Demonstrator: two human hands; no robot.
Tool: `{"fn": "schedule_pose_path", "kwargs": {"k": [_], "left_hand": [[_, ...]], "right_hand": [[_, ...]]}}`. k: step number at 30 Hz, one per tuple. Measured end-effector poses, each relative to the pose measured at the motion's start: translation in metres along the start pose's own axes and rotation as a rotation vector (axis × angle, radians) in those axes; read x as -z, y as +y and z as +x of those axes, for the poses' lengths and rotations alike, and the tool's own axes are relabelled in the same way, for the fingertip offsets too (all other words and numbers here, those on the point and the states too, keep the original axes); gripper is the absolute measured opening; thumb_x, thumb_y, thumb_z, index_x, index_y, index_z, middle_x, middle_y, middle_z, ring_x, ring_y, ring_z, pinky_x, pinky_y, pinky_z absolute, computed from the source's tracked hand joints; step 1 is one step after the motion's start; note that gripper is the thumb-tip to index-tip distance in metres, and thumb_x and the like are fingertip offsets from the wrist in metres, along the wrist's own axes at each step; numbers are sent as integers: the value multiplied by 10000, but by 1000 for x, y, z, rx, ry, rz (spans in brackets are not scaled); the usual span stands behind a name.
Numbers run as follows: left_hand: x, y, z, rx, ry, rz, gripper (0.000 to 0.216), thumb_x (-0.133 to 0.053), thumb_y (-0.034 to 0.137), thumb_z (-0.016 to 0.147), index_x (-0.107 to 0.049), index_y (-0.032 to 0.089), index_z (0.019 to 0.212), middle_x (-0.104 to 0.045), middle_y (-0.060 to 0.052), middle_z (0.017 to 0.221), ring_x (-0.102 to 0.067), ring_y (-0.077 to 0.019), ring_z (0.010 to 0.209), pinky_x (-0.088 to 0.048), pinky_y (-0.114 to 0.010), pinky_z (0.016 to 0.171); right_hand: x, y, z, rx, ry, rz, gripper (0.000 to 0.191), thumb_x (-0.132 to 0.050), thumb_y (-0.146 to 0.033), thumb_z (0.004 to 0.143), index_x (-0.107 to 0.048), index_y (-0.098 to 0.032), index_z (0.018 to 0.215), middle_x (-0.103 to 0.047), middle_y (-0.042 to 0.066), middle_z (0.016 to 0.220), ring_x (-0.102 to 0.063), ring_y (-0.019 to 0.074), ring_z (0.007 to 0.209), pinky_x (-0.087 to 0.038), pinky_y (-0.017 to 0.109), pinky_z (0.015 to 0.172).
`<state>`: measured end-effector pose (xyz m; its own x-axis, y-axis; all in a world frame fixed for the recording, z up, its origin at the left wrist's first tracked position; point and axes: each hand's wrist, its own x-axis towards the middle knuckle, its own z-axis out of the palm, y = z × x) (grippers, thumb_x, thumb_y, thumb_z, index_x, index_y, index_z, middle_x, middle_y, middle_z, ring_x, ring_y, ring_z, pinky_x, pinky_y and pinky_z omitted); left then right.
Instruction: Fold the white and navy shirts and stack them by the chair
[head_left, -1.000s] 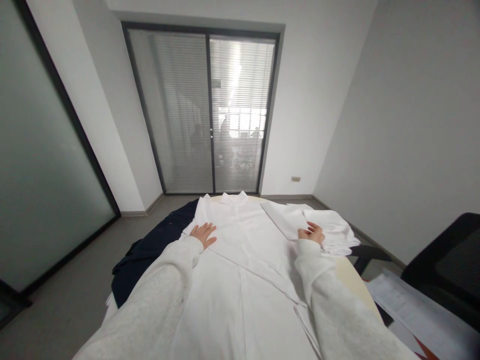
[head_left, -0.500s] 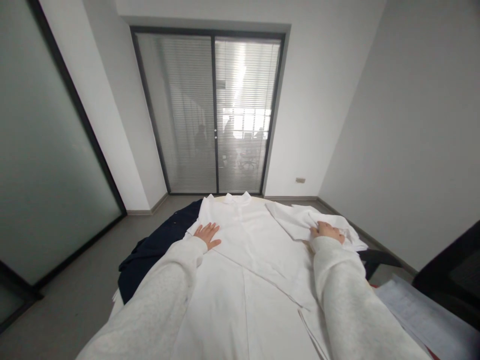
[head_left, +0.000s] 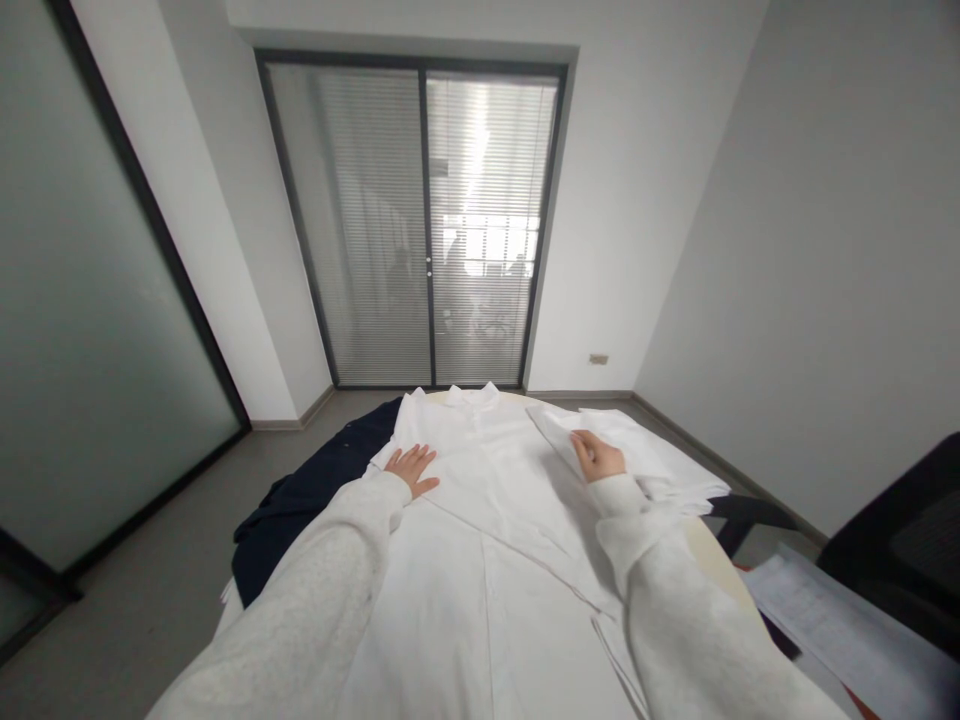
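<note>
A white shirt (head_left: 480, 500) lies spread over a round table, its collar at the far edge and one fold running diagonally across its body. My left hand (head_left: 412, 470) rests flat on the shirt's left side, fingers spread. On the right, my right hand (head_left: 600, 457) is closed in a pinch at the edge of the white fabric, which looks slightly raised there. More white fabric (head_left: 660, 450) stretches past that hand over the table's right rim; where it joins the shirt is partly hidden.
Dark navy clothing (head_left: 315, 490) lies along the table's left side. The pale table rim (head_left: 724, 575) shows at right. Beyond it are a black chair (head_left: 900, 540) and papers (head_left: 832, 610). A glass door with blinds (head_left: 427, 230) stands ahead.
My right hand has moved left from the outer white fabric to its inner edge, and its fingers have closed into a pinch. My left hand stays in place.
</note>
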<state>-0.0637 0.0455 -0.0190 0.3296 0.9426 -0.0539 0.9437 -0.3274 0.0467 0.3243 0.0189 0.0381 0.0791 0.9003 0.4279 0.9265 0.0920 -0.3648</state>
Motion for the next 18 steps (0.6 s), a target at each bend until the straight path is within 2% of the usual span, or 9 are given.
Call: {"fn": "schedule_pose_path", "kwargs": {"k": [2, 4, 8, 11, 14, 16, 18], "left_hand": [[0, 0, 0, -2, 2, -7, 653, -287, 593, 835, -215, 256, 1390, -146, -22, 1469, -105, -216, 1344, -85, -458, 1067], [-1, -2, 1, -4, 9, -24, 650, -310, 584, 834, -230, 250, 1386, -160, -28, 1466, -117, -220, 1342, -93, -462, 1065], [-5, -5, 2, -30, 126, -126, 547, -354, 504, 852, -373, 225, 1323, -272, -47, 1432, -185, -218, 1326, -117, -457, 1064], [-4, -5, 0, -144, 290, -343, 447, -399, 457, 844, -546, 192, 1171, -458, -66, 1315, -355, -205, 1241, -252, -364, 1032], [5, 0, -4, -159, 366, -678, 425, -393, 458, 845, -602, 169, 1078, -649, -69, 986, -575, -174, 934, -439, -278, 807], [12, 5, -7, -165, 343, -871, 454, -412, 482, 833, -592, 152, 1087, -651, -41, 763, -591, -142, 704, -448, -235, 618], [19, 12, -11, -232, 241, -1036, 513, -447, 519, 804, -571, 131, 1116, -610, -14, 647, -533, -102, 521, -385, -199, 473]], "right_hand": [[-18, -29, -10, 149, -90, 144, 392, -327, -423, 861, -617, -211, 1017, -661, 54, 945, -595, 200, 808, -425, 288, 747], [-35, -51, -21, 237, -190, 293, 406, -338, -457, 851, -631, -199, 963, -669, 47, 866, -592, 189, 737, -436, 291, 708], [-54, -78, -36, 236, -358, 679, 474, -394, -564, 802, -633, -166, 899, -654, 46, 765, -569, 181, 677, -448, 305, 651], [-55, -92, -45, 209, -503, 1024, 500, -448, -594, 771, -611, -164, 969, -650, 50, 833, -573, 181, 751, -455, 304, 680], [-51, -102, -53, 211, -609, 1185, 501, -506, -581, 751, -600, -173, 1027, -646, 49, 881, -577, 174, 792, -453, 310, 729], [-48, -106, -59, 229, -690, 1198, 494, -520, -572, 748, -609, -173, 1026, -650, 52, 906, -581, 176, 814, -451, 322, 762], [-47, -109, -64, 282, -761, 1167, 482, -511, -562, 763, -616, -173, 1028, -650, 56, 957, -581, 185, 867, -440, 344, 813]]}}
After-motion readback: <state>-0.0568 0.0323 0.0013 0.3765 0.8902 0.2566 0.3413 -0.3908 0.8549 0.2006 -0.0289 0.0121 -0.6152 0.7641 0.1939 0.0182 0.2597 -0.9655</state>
